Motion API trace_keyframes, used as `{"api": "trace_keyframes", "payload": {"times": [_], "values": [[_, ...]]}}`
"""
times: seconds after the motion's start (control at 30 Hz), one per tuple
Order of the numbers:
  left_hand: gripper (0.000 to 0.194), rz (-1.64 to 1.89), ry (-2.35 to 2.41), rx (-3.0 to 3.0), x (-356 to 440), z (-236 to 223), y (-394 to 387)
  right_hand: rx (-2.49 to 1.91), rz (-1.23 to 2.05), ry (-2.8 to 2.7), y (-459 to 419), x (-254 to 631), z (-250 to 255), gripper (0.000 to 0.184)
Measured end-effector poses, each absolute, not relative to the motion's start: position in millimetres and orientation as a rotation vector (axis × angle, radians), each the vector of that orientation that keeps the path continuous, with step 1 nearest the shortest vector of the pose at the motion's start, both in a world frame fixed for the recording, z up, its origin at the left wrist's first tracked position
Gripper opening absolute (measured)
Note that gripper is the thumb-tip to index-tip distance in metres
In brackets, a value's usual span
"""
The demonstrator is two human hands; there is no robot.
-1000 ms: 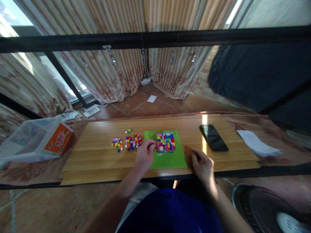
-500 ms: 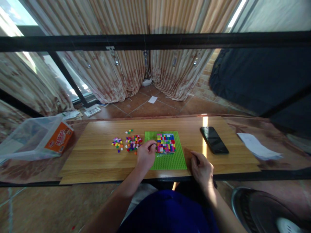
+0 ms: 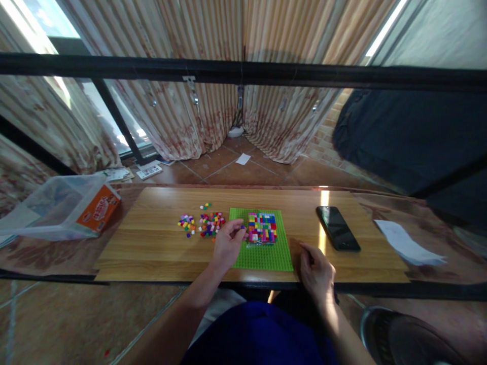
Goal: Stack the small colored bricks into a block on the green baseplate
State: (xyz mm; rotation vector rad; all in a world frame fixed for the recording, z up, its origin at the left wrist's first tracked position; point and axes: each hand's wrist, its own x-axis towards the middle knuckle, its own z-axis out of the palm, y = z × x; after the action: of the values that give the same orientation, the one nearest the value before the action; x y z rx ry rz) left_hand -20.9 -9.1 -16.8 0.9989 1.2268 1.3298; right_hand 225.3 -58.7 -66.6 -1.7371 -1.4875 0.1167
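My left hand [image 3: 228,244] hovers over the left part of a green studded baseplate [image 3: 262,257]. Its thumb and fingertips pinch a tiny purple brick [image 3: 242,227], partly hidden by the fingers. Just right of those fingertips, a square block of multicoloured toy bricks [image 3: 262,228] sits on the baseplate. My right hand [image 3: 316,271] rests at the table's front edge, right of the baseplate, with its fingers curled in and nothing visible in them.
Left of the baseplate lie two piles of loose bricks [image 3: 212,223] [image 3: 186,223] and a few strays [image 3: 206,206]. A black phone [image 3: 338,228] lies at the right on the wooden table [image 3: 152,258]. Beyond are white papers [image 3: 409,243] and a clear plastic bin [image 3: 72,203] with an orange label.
My left hand's fingers have opened a little from a tighter curl, and the purple brick now shows between them. The right hand stays put. The whole view has shifted slightly.
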Motion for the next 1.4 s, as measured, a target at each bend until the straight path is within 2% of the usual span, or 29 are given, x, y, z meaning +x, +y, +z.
{"api": "trace_keyframes", "payload": {"times": [0.33, 0.6, 0.9, 1.4], "values": [[0.013, 1.315, 1.229, 1.014, -25, -8, -12, -1.746, 0.132, -1.458, -59, 225, -67, 0.032], [0.016, 1.304, 1.314, 1.131, -23, -6, -14, -1.745, 0.145, -1.460, -59, 226, -68, 0.033], [0.019, 1.229, 1.463, 1.701, -23, 1, -8, -1.759, 0.123, -1.470, -59, 224, -64, 0.036], [0.016, 1.050, 1.566, 1.824, -17, 1, 1, -1.771, 0.116, -1.473, -60, 224, -64, 0.036]]}}
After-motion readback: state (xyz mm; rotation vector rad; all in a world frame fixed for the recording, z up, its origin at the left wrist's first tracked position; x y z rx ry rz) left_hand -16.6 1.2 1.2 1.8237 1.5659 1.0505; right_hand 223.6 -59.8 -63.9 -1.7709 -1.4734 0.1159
